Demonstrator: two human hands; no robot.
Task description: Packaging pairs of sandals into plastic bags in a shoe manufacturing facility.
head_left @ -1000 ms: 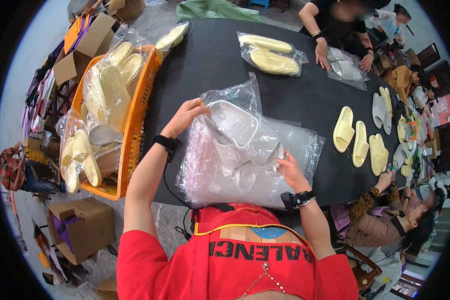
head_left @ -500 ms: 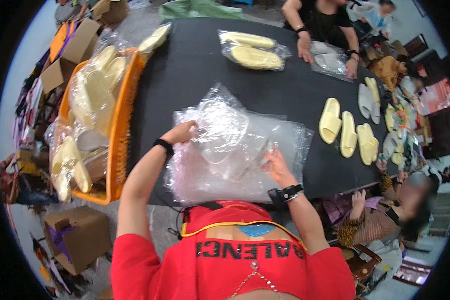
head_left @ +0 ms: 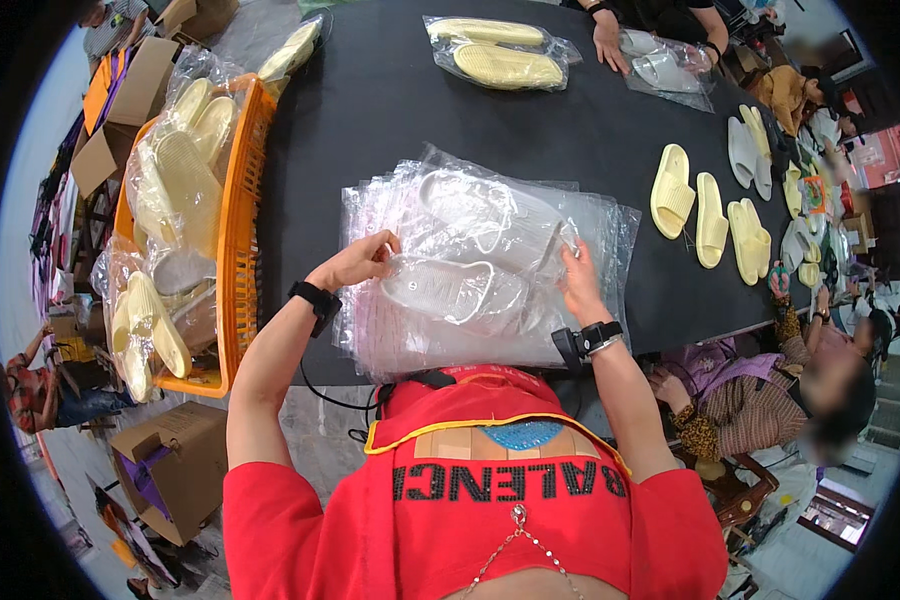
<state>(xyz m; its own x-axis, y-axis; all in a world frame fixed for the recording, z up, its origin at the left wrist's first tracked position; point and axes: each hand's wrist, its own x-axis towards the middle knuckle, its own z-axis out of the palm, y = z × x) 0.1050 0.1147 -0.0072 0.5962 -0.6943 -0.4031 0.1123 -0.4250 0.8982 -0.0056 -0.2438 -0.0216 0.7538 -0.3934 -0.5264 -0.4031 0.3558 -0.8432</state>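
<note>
A pair of pale grey slippers lies inside a clear plastic bag, on top of a stack of clear plastic bags in front of me. My left hand is closed in a pinch at the left edge of the slippers' bag. On the opposite side, my right hand grips the bag's right edge between thumb and fingers. Some of the film between the fingertips is hard to make out because of glare.
An orange basket of bagged slippers stands left. Bagged yellow slippers lie at the far side of the black table. Loose yellow slippers sit right. A co-worker's hand rests by another bagged pair.
The bagged slippers have turned from a tilted, glaring position to lying flatter, so both soles now show. My right hand has shifted up along the bag's right side.
</note>
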